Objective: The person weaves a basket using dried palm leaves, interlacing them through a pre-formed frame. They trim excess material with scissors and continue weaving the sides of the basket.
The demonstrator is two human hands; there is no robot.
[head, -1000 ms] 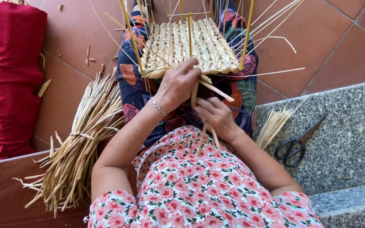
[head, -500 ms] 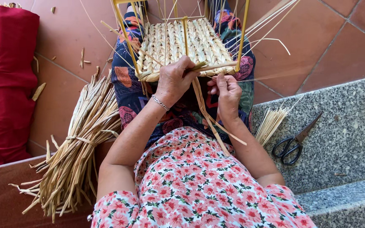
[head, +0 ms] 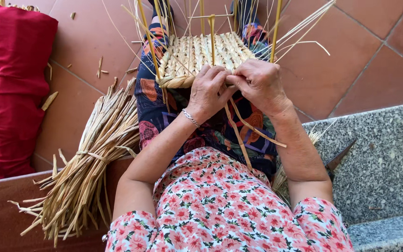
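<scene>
Your left hand (head: 209, 91): knuckles up, fingers curled and pinched shut, wrist bent. Your right hand (head: 257, 84): fingers curled, its fingertips touching the left fingertips. Both forearms angle inward.

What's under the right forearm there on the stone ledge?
Dark scissors poke out from under the right forearm on the grey stone ledge; only a blade tip shows. The handles are hidden.
</scene>
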